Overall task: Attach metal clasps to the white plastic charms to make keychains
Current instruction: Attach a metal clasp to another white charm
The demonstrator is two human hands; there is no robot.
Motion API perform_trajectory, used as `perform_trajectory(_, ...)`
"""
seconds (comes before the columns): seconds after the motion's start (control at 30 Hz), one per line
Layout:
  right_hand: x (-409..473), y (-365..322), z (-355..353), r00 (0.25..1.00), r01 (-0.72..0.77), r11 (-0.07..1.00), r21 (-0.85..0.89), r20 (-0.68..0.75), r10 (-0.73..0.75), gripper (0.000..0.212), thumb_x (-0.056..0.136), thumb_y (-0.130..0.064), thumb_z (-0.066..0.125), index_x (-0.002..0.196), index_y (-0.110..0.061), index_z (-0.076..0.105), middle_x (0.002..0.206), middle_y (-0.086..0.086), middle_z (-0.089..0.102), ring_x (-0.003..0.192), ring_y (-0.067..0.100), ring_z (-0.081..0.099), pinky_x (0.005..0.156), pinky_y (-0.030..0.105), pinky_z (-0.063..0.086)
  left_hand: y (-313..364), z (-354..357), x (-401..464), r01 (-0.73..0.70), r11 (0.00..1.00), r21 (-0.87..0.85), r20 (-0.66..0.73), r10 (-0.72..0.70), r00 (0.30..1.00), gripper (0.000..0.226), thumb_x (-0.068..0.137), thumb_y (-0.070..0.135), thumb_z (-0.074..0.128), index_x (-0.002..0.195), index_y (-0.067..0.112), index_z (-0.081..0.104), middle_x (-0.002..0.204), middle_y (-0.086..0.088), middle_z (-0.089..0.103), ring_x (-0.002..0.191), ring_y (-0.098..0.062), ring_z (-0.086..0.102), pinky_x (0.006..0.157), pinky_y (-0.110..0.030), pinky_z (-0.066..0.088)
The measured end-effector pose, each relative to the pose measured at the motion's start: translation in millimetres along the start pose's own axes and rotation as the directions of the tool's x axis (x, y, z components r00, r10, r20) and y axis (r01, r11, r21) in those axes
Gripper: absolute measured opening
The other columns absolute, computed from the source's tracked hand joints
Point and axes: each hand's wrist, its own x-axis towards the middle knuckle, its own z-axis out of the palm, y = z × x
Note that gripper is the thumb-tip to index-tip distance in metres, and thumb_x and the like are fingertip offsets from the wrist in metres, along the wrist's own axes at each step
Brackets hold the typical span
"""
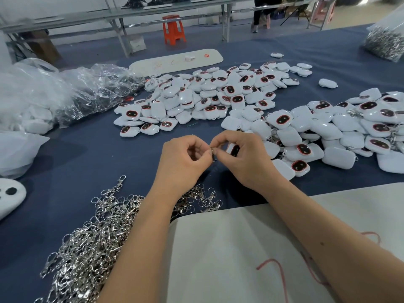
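Loose silver metal clasps (91, 235) lie nearest, while beyond them the left hand (183, 160) pinches one small metal clasp (213, 153) against the white plastic charm (234, 149) pinched by the right hand (244, 156), best steadied until the ring threads fully, heaped white charms (209, 97) beyond.

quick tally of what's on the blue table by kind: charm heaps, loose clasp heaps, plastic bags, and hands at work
Charm heaps: 2
Loose clasp heaps: 1
Plastic bags: 2
Hands at work, left hand and right hand: 2
Total: 7
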Motion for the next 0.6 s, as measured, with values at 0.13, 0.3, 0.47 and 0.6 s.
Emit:
perform_trajectory(0.13,-0.5,-0.4,0.2,0.999,-0.034,0.999,-0.027,0.006,0.035,0.014,0.089,-0.009,0.072,0.085,-0.022,0.073,0.075,-0.013,0.067,0.045,0.006,0.043,0.05,0.012,0.033,0.5,6.3,-1.0,0.011,0.998,0.067,-0.048,-0.008,0.999,0.016,0.084,0.016,0.076,0.073,0.027,0.07,0.071,0.012,0.071,0.067,-0.009,0.068,0.061,-0.021,0.055)
perform_trajectory(0.3,-1.2,-2.8,-0.4,0.999,-0.04,0.998,-0.041,-0.009,0.04,0.012,0.089,-0.008,0.072,0.086,-0.02,0.073,0.076,-0.01,0.068,0.046,0.004,0.048,0.051,0.01,0.035,1.1,10.9,-0.6,0.014,0.997,0.079,-0.082,-0.008,0.997,0.016,0.083,0.018,0.076,0.074,0.029,0.07,0.072,0.018,0.071,0.067,-0.003,0.067,0.059,-0.01,0.048)
perform_trajectory(0.47,-2.0,-3.6,-1.2,0.999,-0.037,0.998,-0.055,-0.011,0.037,0.014,0.09,-0.007,0.071,0.086,-0.02,0.071,0.077,-0.008,0.068,0.048,0.003,0.051,0.051,0.01,0.035,0.9,9.9,-0.6,-0.015,0.995,0.097,-0.074,0.022,0.997,0.017,0.085,0.015,0.075,0.074,0.029,0.072,0.072,0.017,0.071,0.066,-0.003,0.067,0.059,-0.011,0.049)
perform_trajectory(0.6,-2.3,-4.2,-1.4,1.0,-0.02,0.998,-0.063,-0.019,0.019,0.015,0.09,-0.009,0.072,0.086,-0.023,0.071,0.078,-0.009,0.068,0.049,0.002,0.052,0.051,0.009,0.036,0.5,8.8,-1.4,-0.046,0.996,0.075,-0.079,0.052,0.996,0.018,0.085,0.013,0.075,0.075,0.028,0.072,0.071,0.015,0.072,0.064,-0.004,0.066,0.059,-0.013,0.05)
